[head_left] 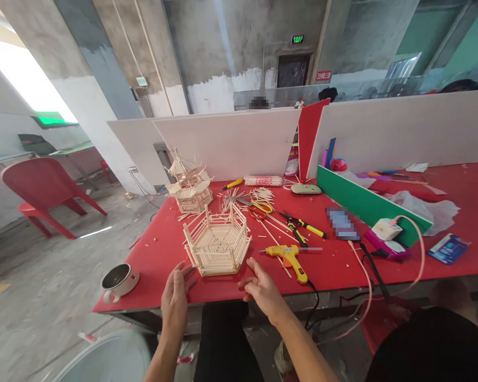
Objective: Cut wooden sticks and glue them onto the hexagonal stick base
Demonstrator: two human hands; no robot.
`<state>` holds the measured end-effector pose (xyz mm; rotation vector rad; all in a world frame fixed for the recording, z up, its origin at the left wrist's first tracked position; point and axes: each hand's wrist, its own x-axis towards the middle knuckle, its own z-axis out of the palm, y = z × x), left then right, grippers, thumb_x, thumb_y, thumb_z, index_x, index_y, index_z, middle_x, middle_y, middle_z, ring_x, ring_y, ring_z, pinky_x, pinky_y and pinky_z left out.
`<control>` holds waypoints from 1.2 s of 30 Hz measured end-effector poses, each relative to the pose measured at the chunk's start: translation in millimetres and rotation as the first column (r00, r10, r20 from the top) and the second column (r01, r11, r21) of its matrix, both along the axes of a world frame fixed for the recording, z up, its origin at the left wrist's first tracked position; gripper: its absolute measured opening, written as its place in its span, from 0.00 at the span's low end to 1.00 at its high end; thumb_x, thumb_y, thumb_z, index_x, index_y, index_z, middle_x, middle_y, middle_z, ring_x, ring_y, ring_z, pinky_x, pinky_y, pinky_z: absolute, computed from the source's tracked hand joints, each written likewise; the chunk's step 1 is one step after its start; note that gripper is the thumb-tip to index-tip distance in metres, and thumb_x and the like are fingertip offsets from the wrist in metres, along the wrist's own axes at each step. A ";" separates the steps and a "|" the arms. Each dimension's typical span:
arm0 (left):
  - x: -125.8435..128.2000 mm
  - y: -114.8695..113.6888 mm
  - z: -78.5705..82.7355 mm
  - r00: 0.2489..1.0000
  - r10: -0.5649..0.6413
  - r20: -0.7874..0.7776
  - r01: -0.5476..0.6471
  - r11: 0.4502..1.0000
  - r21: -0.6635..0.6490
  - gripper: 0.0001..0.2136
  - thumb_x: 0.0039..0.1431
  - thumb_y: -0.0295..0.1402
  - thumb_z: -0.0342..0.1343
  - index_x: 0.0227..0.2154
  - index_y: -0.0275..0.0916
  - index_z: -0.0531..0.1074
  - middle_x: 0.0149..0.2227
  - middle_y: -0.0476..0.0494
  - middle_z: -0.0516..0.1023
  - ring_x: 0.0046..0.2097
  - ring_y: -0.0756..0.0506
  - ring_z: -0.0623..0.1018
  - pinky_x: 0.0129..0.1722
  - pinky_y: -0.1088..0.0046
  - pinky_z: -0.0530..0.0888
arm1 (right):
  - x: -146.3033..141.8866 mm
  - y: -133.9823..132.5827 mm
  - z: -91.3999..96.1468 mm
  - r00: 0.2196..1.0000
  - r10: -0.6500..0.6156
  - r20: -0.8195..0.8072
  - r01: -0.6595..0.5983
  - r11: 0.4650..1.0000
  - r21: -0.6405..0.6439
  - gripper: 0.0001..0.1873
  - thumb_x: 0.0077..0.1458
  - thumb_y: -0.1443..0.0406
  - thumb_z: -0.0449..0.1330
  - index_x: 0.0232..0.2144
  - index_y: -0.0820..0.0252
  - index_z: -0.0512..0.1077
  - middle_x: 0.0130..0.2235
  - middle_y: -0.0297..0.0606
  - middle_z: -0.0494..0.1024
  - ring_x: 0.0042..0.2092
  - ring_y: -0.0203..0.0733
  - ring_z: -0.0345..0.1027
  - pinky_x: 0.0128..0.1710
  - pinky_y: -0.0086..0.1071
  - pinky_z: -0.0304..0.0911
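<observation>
A hexagonal stick frame [219, 245], built of thin pale wooden sticks with a low railing and upright posts, rests on the red table before me. My left hand [178, 289] is at its left front corner, fingers stretched out. On the other side, my right hand [260, 286] lies close to the right front corner, fingers apart. Neither hand grips the frame; whether fingertips touch it I cannot tell. Right of the frame lies a yellow glue gun [289, 259] with a glue stick in its back. Behind the frame stands a finished-looking stick pagoda [189, 185] with tiered roofs.
Loose sticks [263, 196], scissors [261, 208], yellow-black pliers [302, 228] and a phone [342, 224] lie on the red table [151, 265]. A mug [120, 281] stands near the left edge. Cables [368, 297] hang at the right, beside a person's dark-clothed part [434, 345].
</observation>
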<state>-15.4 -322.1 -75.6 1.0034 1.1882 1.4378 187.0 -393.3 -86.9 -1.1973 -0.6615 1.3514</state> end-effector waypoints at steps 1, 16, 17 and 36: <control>0.4 -1.4 2.8 0.999 0.046 -0.011 -0.046 0.999 0.024 0.25 0.59 0.53 0.55 0.49 0.37 0.72 0.44 0.38 0.79 0.48 0.41 0.79 0.47 0.61 0.77 | 1.7 -3.0 0.5 1.000 -0.006 0.014 0.006 1.000 0.009 0.48 0.42 0.68 0.57 0.67 0.64 0.49 0.52 0.50 0.75 0.37 0.39 0.72 0.27 0.28 0.68; 59.7 -39.6 33.9 0.891 0.018 -0.454 0.188 0.895 0.405 0.09 0.61 0.37 0.57 0.39 0.38 0.77 0.28 0.47 0.78 0.29 0.48 0.77 0.32 0.73 0.76 | 126.1 26.5 58.5 0.183 -0.049 0.982 0.149 0.989 0.021 0.16 0.63 0.60 0.52 0.48 0.53 0.76 0.44 0.38 0.82 0.46 0.42 0.76 0.44 0.30 0.67; 65.0 -38.8 35.3 0.875 -0.008 -0.484 0.230 0.886 0.402 0.09 0.61 0.36 0.57 0.39 0.38 0.77 0.29 0.46 0.78 0.29 0.48 0.78 0.32 0.73 0.76 | 133.3 35.3 60.3 0.110 -0.002 0.994 0.169 0.985 -0.017 0.15 0.63 0.61 0.52 0.47 0.52 0.76 0.43 0.38 0.83 0.46 0.44 0.76 0.43 0.30 0.67; 106.2 -56.9 43.5 0.670 -0.370 -0.644 0.644 0.721 0.255 0.08 0.61 0.29 0.54 0.35 0.41 0.80 0.31 0.42 0.80 0.32 0.46 0.78 0.31 0.76 0.71 | 178.2 105.0 47.8 -0.172 0.343 0.923 0.106 0.938 -0.329 0.10 0.54 0.70 0.63 0.41 0.66 0.77 0.45 0.54 0.79 0.49 0.54 0.73 0.47 0.40 0.65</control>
